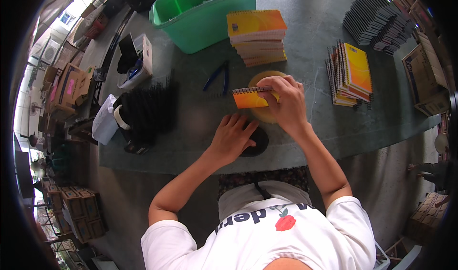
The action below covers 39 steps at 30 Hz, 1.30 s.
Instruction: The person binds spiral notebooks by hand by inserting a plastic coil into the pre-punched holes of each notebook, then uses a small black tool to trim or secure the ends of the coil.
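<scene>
My right hand [287,102] grips a small orange spiral notebook [243,99] by its wire-bound edge, holding it tilted over a round yellow disc [263,117]. Palm down at the near side of the table, my left hand [232,137] has its fingers stretched out and holds nothing. Its thumb is by a round black disc [260,145]. Beyond the left hand lie blue-handled pliers [217,77], spread apart. A stack of yellow-orange notebooks [256,23] with plain edges rises behind the yellow disc. Several spiral-bound yellow notebooks [358,69] are piled to the right.
A green tub [202,29] stands at the back. On the left are a white bin [146,60] of tools, a heap of black wire combs [151,103] and a white sheet [102,119]. Dark spiral-bound stacks [369,19] and a cardboard box [424,81] sit far right.
</scene>
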{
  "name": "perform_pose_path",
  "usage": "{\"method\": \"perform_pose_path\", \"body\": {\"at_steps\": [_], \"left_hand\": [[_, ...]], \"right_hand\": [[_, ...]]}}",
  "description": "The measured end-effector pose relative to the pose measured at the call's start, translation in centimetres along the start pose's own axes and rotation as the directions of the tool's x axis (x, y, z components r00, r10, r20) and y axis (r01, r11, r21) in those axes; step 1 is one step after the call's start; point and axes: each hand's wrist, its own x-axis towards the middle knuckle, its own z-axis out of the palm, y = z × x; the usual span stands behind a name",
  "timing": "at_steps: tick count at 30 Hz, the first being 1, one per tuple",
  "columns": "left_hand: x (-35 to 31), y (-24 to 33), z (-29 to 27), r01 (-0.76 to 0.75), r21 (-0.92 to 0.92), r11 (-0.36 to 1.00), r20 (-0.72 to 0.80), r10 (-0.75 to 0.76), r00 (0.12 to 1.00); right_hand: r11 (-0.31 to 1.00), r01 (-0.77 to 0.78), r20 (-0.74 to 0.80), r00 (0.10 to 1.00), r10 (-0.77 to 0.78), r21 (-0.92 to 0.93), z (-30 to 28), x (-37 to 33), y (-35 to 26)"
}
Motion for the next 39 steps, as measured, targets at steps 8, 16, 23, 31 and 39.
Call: {"method": "perform_pose_path", "body": {"at_steps": [8, 16, 23, 31, 39], "left_hand": [[-0.8, -1.7, -0.3, 0.224, -0.148, 0.963, 0.208, -0.191, 0.959], [2.6, -0.8, -5.8, 0.112, -0.106, 0.988, -0.412, -0.146, 0.899], [4.6, 0.3, -6.7, 0.020, -0.112, 0.993, -0.646, -0.089, 0.758], [6.0, 0.6, -6.4, 0.012, -0.077, 0.997, -0.676, -0.061, 0.735], [7.2, 0.8, -7.6, 0.004, -0.012, 1.000, -0.654, -0.011, 0.756]], "right_hand": [[0.995, 0.026, -0.137, 0.991, -0.012, 0.100, 0.7, -0.3, 0.5], [0.943, -0.083, 0.000, 0.996, 0.087, 0.322, -1.4, 0.4, 1.3], [0.340, -0.333, 0.249, 0.931, 0.269, 0.880, -0.4, -1.9, 5.3], [0.461, -0.356, 0.275, 0.932, 0.235, 0.813, -1.1, -1.6, 5.2], [0.438, -0.328, 0.244, 0.940, 0.238, 0.837, -0.6, -2.0, 5.4]]}}
